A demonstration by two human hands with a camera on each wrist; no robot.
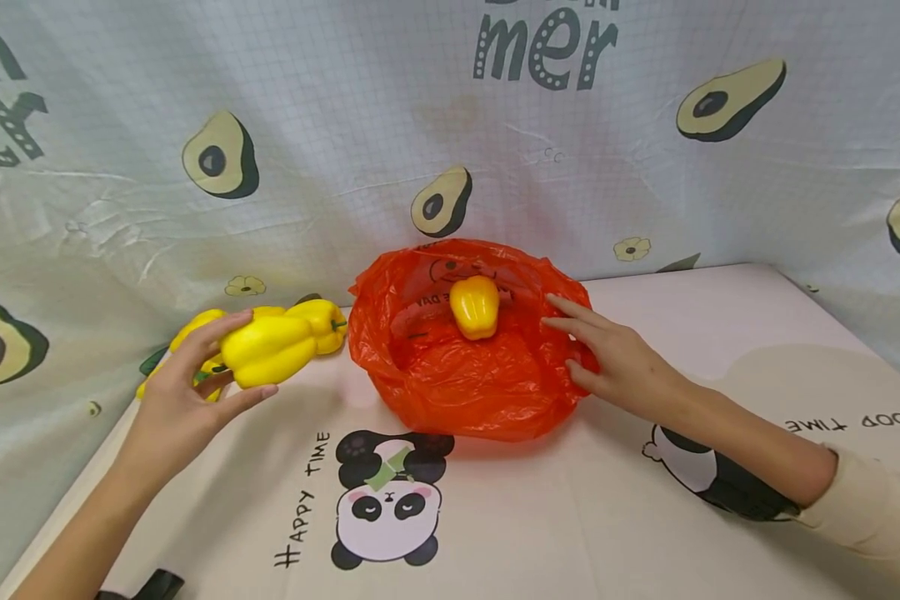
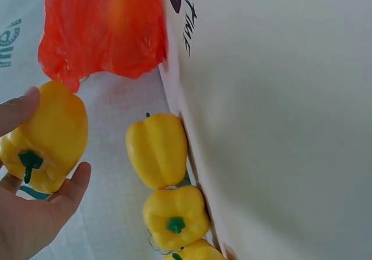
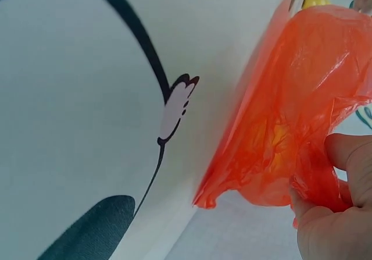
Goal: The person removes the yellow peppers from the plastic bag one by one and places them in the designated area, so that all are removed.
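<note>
My left hand [image 1: 187, 383] holds a yellow bell pepper [image 1: 270, 348] between thumb and fingers, above the table to the left of a red plastic bag [image 1: 457, 408]. Its green stem shows in the left wrist view, where the held pepper [image 2: 49, 135] is close to the bag [image 2: 110, 33]. The bag stands with its mouth wide, and another yellow bell pepper [image 1: 476, 308] lies inside against the back. At the bag's right rim, my right hand [image 1: 622, 362] grips the plastic; the right wrist view shows thumb and fingers around a fold of the bag [image 3: 317, 173].
More yellow bell peppers sit at the table's back left, among them one pepper [image 2: 157, 149] beside another pepper [image 2: 177, 218]. A printed curtain [image 1: 330, 108] hangs behind the table [image 1: 540, 517]. A black object [image 1: 157, 586] shows at the lower left edge.
</note>
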